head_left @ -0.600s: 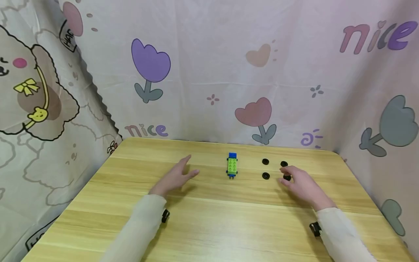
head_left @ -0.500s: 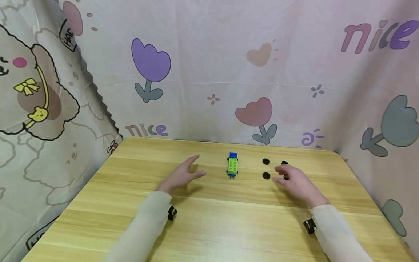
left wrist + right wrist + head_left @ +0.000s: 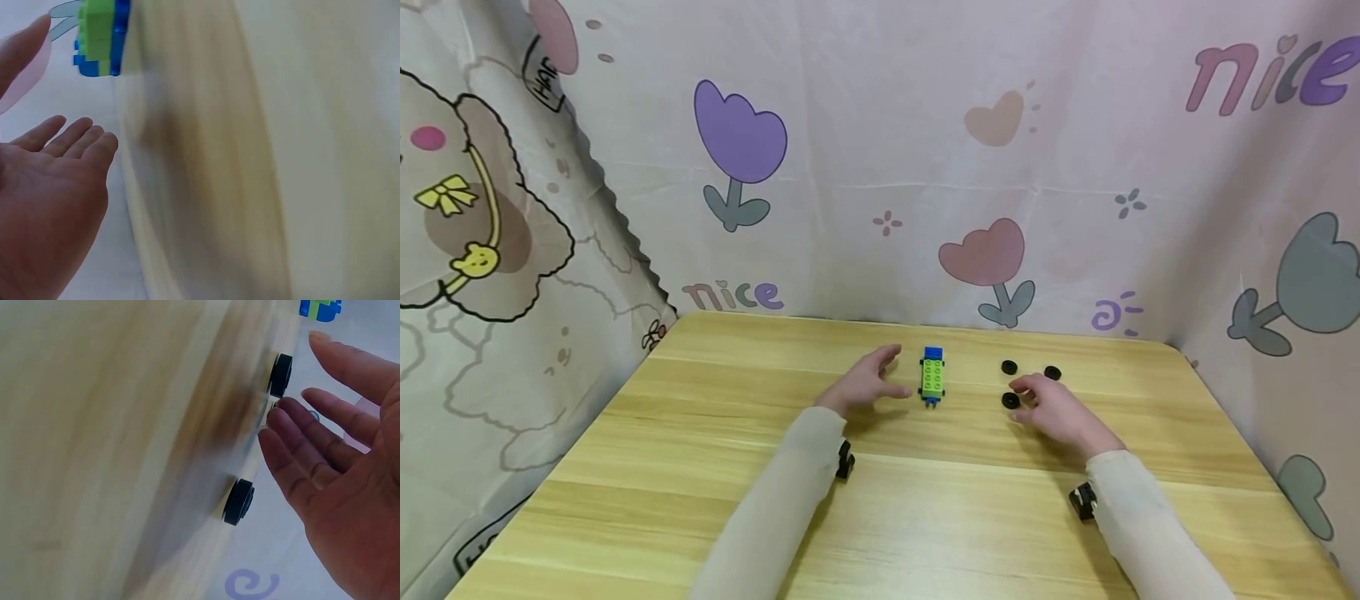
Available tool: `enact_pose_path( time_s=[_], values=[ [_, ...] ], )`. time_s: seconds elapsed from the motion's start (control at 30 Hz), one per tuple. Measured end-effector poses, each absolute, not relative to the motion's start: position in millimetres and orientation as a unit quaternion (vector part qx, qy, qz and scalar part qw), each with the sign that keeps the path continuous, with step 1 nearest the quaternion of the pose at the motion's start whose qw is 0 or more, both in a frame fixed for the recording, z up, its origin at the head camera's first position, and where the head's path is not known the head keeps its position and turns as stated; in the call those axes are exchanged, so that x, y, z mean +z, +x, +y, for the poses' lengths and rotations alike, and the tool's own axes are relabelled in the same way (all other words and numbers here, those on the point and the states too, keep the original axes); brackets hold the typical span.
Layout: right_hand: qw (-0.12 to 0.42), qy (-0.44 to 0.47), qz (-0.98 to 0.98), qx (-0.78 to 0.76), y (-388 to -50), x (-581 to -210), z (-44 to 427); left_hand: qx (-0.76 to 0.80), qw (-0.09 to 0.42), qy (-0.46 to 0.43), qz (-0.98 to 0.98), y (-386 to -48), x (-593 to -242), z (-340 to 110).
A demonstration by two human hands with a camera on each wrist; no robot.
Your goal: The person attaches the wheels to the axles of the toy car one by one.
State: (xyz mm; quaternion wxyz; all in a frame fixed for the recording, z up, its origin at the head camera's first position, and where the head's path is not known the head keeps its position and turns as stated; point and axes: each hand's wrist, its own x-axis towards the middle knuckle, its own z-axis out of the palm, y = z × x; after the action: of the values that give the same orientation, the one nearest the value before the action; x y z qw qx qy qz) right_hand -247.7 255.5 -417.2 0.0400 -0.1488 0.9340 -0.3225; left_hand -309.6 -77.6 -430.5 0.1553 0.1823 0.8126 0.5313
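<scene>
A small green and blue block vehicle (image 3: 932, 377) stands on the wooden table, its body also visible in the left wrist view (image 3: 99, 37). Just left of it is my left hand (image 3: 867, 382), thumb and fingers spread and holding nothing. My right hand (image 3: 1060, 412) hovers over the black wheels with its fingers apart and nothing between them. The nearest wheel (image 3: 1011, 401) lies by its fingertips; two more, one at the back (image 3: 1009, 367) and one to its right (image 3: 1052, 372), lie behind. In the right wrist view a wheel (image 3: 239, 502) shows below the fingers.
The wooden table (image 3: 880, 508) reaches back to a patterned cloth (image 3: 850, 150), which also hangs on both sides. A black device (image 3: 1083, 502) is worn at the right wrist and another (image 3: 845, 460) at the left.
Both hands have moved inward: the left hand rightward, close to the vehicle, and the right hand leftward across the wheels. The vehicle and visible wheels have stayed in place.
</scene>
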Motion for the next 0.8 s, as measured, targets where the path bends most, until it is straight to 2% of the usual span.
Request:
enact_pose_path(
  time_s=[0.47,0.8],
  values=[
    [0.036,-0.157,0.947,-0.278,-263.8,-419.5,248.2,0.45,0.194,0.153,0.858,-325.8,-423.8,-43.0],
    [0.04,-0.159,0.952,-0.259,-265.6,-421.2,245.3,0.443,0.211,0.163,0.856,-329.2,-422.0,-29.3]
  ],
)
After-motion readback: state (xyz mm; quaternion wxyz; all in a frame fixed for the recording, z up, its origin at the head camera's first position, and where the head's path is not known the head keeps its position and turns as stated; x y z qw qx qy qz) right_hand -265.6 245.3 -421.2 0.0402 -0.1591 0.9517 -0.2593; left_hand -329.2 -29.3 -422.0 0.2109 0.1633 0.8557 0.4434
